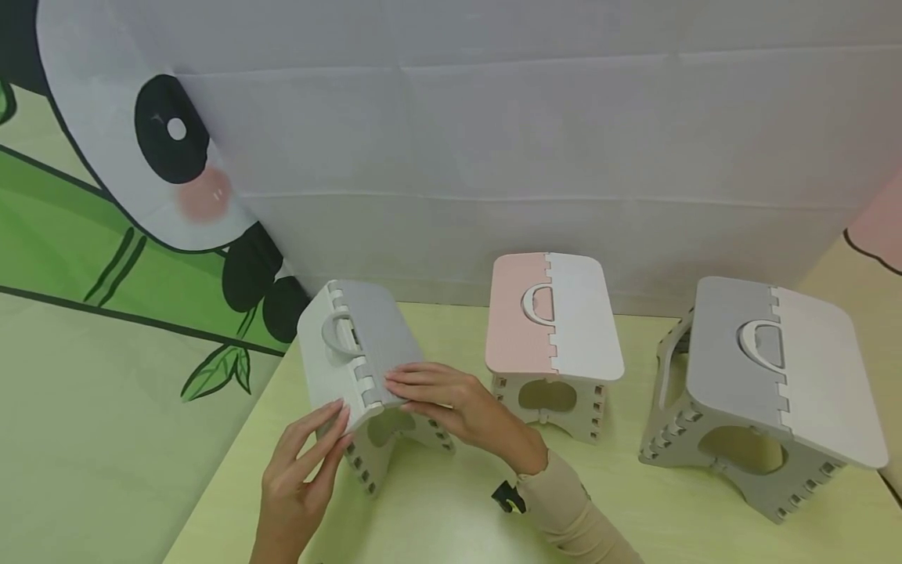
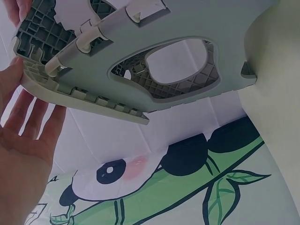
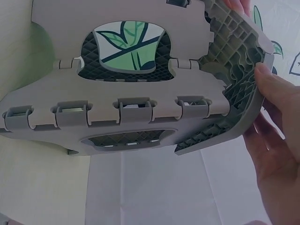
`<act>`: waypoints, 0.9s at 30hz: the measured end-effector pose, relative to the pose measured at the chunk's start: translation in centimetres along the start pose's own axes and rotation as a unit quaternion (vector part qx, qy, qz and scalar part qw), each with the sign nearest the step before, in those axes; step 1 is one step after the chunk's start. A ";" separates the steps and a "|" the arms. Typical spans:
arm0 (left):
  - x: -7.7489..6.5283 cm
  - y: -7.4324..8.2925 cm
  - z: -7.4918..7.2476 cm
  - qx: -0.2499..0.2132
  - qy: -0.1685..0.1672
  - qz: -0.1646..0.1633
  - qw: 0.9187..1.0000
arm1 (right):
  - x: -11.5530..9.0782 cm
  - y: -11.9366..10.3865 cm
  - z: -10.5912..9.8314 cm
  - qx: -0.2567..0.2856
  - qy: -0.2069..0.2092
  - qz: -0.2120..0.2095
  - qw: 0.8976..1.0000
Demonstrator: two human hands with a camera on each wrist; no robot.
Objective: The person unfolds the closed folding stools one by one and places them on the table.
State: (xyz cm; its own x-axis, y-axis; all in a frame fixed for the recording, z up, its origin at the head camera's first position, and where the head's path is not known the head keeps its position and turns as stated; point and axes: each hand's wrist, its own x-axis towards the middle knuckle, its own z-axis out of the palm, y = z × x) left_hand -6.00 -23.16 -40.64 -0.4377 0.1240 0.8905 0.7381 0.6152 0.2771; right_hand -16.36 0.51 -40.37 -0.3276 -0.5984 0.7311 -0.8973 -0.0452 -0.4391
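A white and grey folding step stool (image 1: 380,337) stands at the left, its seat peaked slightly along the middle hinge and its legs apart. My left hand (image 1: 301,470) holds the near corner of the white half, thumb at the rim and fingers on top. Over the grey half lie the fingers of my right hand (image 1: 458,407), with the thumb lower at the front edge. From below, the left wrist view shows the ribbed underside and a leg panel (image 2: 225,28) with an oval opening. In the right wrist view, my right thumb presses the seat rim (image 3: 255,101).
A pink and white folding stool (image 1: 581,313) stands upright in the middle, and a larger grey and white one (image 1: 824,368) at the right. All are on a pale yellow table (image 1: 451,509). Behind hangs a white cloth (image 1: 493,141), with a cartoon panda print (image 1: 92,94) at the left.
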 end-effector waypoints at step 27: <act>-1.1 -0.5 -0.1 0.016 -0.023 -0.035 0.999 | -0.3 0.3 -0.1 -0.009 -0.012 0.006 1.000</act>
State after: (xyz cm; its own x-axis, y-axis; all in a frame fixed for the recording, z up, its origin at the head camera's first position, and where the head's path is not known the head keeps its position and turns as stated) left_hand -5.81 -23.74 -41.75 -0.5108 0.1152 0.8519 0.6888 0.6478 0.3254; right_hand -16.63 0.76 -40.63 -0.3311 -0.6181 0.7130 -0.8987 -0.0237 -0.4379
